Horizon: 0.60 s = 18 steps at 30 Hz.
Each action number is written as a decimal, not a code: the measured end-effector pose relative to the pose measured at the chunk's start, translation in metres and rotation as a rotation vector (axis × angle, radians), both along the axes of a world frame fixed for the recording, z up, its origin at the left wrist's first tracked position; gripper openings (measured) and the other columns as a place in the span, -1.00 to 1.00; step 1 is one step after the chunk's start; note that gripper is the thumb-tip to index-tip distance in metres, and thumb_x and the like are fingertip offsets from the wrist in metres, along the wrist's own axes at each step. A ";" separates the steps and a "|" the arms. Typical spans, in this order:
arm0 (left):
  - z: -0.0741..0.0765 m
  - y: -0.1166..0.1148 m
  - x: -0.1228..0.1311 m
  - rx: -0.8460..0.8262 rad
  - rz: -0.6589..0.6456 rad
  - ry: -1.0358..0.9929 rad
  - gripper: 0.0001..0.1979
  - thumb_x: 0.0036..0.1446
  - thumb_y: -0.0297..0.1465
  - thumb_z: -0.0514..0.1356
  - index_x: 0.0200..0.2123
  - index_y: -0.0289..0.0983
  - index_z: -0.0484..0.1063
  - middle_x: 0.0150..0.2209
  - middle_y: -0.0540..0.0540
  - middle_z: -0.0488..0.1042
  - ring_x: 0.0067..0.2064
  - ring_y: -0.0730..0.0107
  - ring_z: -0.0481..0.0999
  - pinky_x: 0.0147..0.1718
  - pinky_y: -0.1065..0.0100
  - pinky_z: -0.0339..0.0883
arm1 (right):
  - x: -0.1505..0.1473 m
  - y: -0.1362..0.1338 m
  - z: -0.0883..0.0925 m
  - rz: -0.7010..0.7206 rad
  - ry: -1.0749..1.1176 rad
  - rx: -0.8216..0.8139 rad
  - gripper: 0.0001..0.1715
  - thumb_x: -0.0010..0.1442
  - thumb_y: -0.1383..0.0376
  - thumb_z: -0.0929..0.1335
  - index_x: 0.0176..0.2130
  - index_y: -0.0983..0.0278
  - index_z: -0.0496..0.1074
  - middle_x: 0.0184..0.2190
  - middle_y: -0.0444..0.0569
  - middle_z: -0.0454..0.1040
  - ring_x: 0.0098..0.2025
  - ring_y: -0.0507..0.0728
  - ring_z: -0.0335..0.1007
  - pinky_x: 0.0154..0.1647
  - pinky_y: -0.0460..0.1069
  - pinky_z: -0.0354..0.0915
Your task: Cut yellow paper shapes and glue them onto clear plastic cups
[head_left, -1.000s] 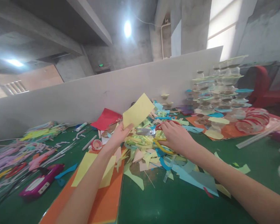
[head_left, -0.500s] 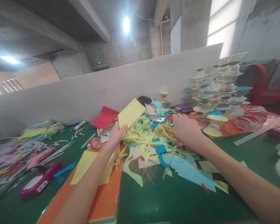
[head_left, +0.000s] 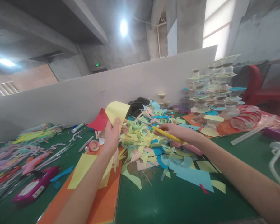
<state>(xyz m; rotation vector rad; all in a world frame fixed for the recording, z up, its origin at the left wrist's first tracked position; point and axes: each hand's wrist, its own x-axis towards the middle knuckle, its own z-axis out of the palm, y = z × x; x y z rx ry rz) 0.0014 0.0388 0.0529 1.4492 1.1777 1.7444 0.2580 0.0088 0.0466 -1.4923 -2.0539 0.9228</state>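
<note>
In my left hand (head_left: 112, 137) I pinch a curled sheet of yellow paper (head_left: 118, 111), raised above the table. My right hand (head_left: 180, 132) is closed on scissors, whose yellow handle (head_left: 166, 134) shows at the fingers; the blades point to the upper left, apart from the sheet. Below both hands spreads a heap of paper scraps (head_left: 140, 137) in yellow, green, blue and pale pink. Under my right wrist lies a pink object (head_left: 192, 149), partly hidden. My left forearm passes over another yellow sheet (head_left: 80, 169) on orange paper (head_left: 105, 199).
Clear cups stacked with paper discs (head_left: 214, 90) stand at the right rear. A purple device (head_left: 36, 186) and a bundle of coloured strips (head_left: 32, 133) lie left. A tape roll (head_left: 93, 145) sits near my left arm. Behind runs a white partition (head_left: 84, 90).
The yellow sheet has moved left and slightly down, and it now curls over. The scissors have turned so their yellow handle runs along my right hand, uncovering the black bag behind the heap.
</note>
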 end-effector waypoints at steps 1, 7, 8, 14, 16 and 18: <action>0.000 -0.001 0.002 0.005 -0.027 -0.013 -0.71 0.17 -0.16 0.15 -0.16 -0.23 0.33 -0.25 -0.12 0.57 -0.54 0.46 0.48 -0.65 0.44 0.26 | -0.001 -0.002 0.002 0.018 0.032 -0.022 -0.33 0.16 -0.27 0.26 -0.04 0.14 0.45 -0.58 -0.19 0.31 -0.73 -0.02 0.10 -0.73 -0.06 0.13; -0.003 -0.007 0.009 -0.008 -0.149 -0.034 -0.67 0.15 -0.14 0.20 -0.13 -0.24 0.32 -0.28 -0.12 0.55 -0.52 0.44 0.50 -0.66 0.46 0.22 | -0.004 -0.010 0.010 0.074 0.137 -0.055 -0.35 0.14 -0.28 0.28 -0.09 0.14 0.45 -0.36 -0.12 0.41 -0.66 -0.06 0.12 -0.74 -0.10 0.11; -0.005 -0.007 0.010 -0.012 -0.163 -0.032 -0.66 0.15 -0.13 0.21 -0.12 -0.23 0.32 -0.29 -0.11 0.55 -0.51 0.43 0.50 -0.66 0.46 0.23 | -0.005 -0.009 0.009 0.078 0.142 -0.055 -0.36 0.14 -0.27 0.29 -0.11 0.15 0.45 -0.36 -0.12 0.41 -0.66 -0.06 0.12 -0.75 -0.11 0.09; -0.012 -0.007 0.013 -0.028 -0.198 -0.019 -0.69 0.18 -0.16 0.19 -0.12 -0.22 0.32 -0.32 -0.06 0.52 -0.58 0.49 0.45 -0.72 0.50 0.16 | -0.003 -0.002 0.000 0.089 0.169 -0.077 -0.30 0.11 -0.31 0.29 -0.06 0.15 0.42 -0.39 -0.14 0.36 -0.67 -0.08 0.05 -0.80 -0.13 -0.02; -0.012 -0.008 0.013 -0.027 -0.196 -0.017 -0.71 0.19 -0.17 0.18 -0.12 -0.21 0.31 -0.32 -0.04 0.50 -0.59 0.52 0.43 -0.74 0.51 0.16 | -0.001 0.001 -0.003 0.095 0.168 -0.105 -0.29 0.11 -0.29 0.32 -0.03 0.16 0.41 -0.43 -0.16 0.33 -0.68 -0.08 0.07 -0.81 -0.14 -0.01; -0.011 -0.009 0.013 -0.026 -0.199 -0.013 -0.72 0.21 -0.17 0.17 -0.12 -0.20 0.30 -0.32 -0.02 0.49 -0.59 0.52 0.43 -0.74 0.51 0.17 | 0.000 0.002 -0.004 0.099 0.165 -0.135 -0.31 0.10 -0.27 0.35 -0.02 0.16 0.40 -0.48 -0.19 0.28 -0.69 -0.08 0.07 -0.81 -0.14 -0.01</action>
